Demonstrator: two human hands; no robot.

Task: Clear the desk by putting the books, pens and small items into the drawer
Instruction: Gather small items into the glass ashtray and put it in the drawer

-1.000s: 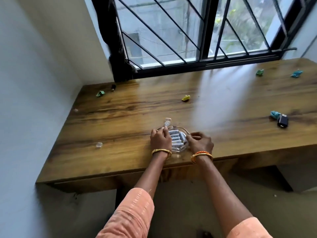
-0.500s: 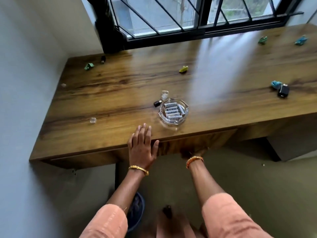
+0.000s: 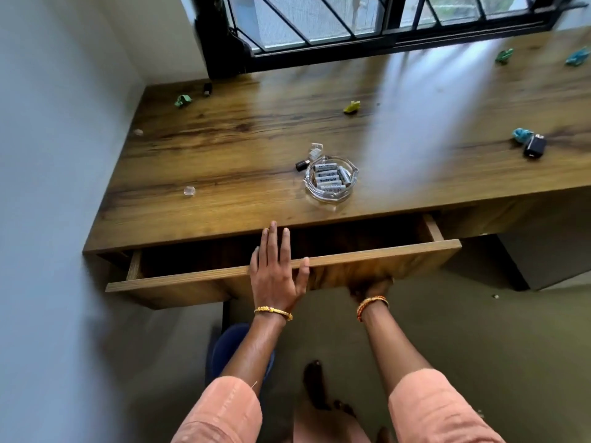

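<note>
- Head view: your left hand (image 3: 277,272) is lying flat across the drawer (image 3: 287,269) front's top edge, fingers straight and reaching toward the desk (image 3: 224,148) edge, probably steadying it.
- Your right hand (image 3: 371,287) is hooking under the drawer front to pull; I cannot tell how its fingers are lying, since the panel is hiding them.
- The drawer is standing partly out, leaving a gap for dropping things in.
- The dish (image 3: 331,179) of batteries is sitting near the front edge, just above the gap, handy for lifting first.
- The charger (image 3: 534,147) and paper scraps are lying scattered farther back.
</note>
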